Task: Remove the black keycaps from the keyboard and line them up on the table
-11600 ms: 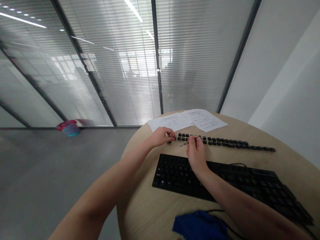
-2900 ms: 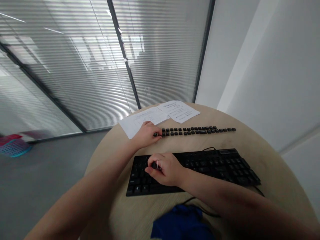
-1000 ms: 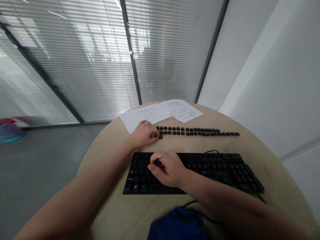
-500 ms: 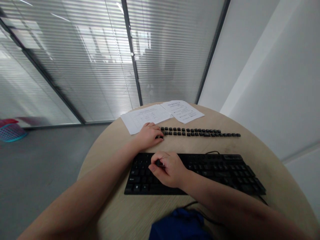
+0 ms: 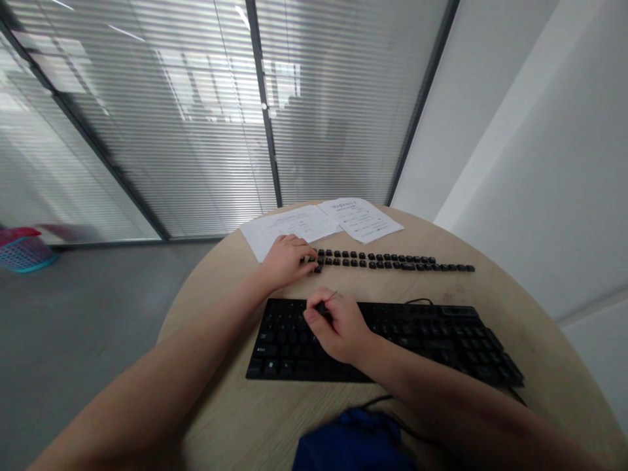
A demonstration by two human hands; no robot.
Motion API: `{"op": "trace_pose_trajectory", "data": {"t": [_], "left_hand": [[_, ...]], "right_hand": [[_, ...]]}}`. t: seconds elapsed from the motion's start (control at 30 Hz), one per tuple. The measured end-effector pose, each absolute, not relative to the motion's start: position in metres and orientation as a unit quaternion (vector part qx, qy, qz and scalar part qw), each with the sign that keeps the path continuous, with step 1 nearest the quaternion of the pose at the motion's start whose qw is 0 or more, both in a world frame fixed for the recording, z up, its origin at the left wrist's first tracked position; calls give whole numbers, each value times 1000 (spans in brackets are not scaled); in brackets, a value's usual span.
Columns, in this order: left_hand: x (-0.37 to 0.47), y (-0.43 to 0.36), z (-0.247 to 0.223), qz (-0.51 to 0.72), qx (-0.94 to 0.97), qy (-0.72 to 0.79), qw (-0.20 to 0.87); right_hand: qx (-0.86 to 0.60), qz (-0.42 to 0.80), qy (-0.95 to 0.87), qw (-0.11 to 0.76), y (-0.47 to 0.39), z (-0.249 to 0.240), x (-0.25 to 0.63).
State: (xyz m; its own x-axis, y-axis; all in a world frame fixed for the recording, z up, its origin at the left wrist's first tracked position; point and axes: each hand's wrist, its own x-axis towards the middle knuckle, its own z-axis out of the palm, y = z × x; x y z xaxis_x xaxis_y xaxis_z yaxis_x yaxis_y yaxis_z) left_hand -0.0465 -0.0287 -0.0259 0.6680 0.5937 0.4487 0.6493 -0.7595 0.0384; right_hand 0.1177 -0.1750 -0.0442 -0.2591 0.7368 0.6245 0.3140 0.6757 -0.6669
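Note:
My left hand [image 5: 288, 261] is at the left end of two rows of small black keycaps [image 5: 362, 263], thumb and fingers bent around a keycap [image 5: 318, 268] there. Part of that end is hidden under the fingers. Over the left half of a black keyboard [image 5: 422, 340], my right hand [image 5: 341, 324] is curled closed. A thin wire and a dark part show at its fingers, which looks like a keycap puller [image 5: 334, 295]; most of it is hidden in the hand. Keys remain seated on the visible left side of the keyboard.
Two printed sheets of paper [image 5: 360, 219] lie at the far edge of the round wooden table [image 5: 210, 418]. A dark blue cloth-like thing [image 5: 348, 441] and a black cable [image 5: 377, 399] are at the near side. On the floor stands a basket [image 5: 27, 252], left.
My left hand has shifted slightly left and back, uncovering a keycap near its thumb. My right hand has risen a little and moved right over the keyboard, still curled.

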Motion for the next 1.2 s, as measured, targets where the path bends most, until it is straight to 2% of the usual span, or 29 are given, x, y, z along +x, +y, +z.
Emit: {"op": "trace_pose_trajectory", "data": {"t": [0.17,0.37,0.53,0.77,1.2], "left_hand": [[-53,-36,-8,-247,-897,-367,16],[-59,-52,10,-35,-939,-292,-178],[-61,-53,6,60,-922,-242,-297],[-59,-46,-7,82,-912,-238,-325],[-56,-49,-1,85,-905,-256,-330]], "right_hand": [[-382,264,-683,564,-168,-49,119],[-414,368,-634,540,-157,-57,120],[-409,368,-679,486,-157,-53,119],[-418,312,-733,437,-160,-47,119],[-381,258,-819,342,-166,-40,120]]}}
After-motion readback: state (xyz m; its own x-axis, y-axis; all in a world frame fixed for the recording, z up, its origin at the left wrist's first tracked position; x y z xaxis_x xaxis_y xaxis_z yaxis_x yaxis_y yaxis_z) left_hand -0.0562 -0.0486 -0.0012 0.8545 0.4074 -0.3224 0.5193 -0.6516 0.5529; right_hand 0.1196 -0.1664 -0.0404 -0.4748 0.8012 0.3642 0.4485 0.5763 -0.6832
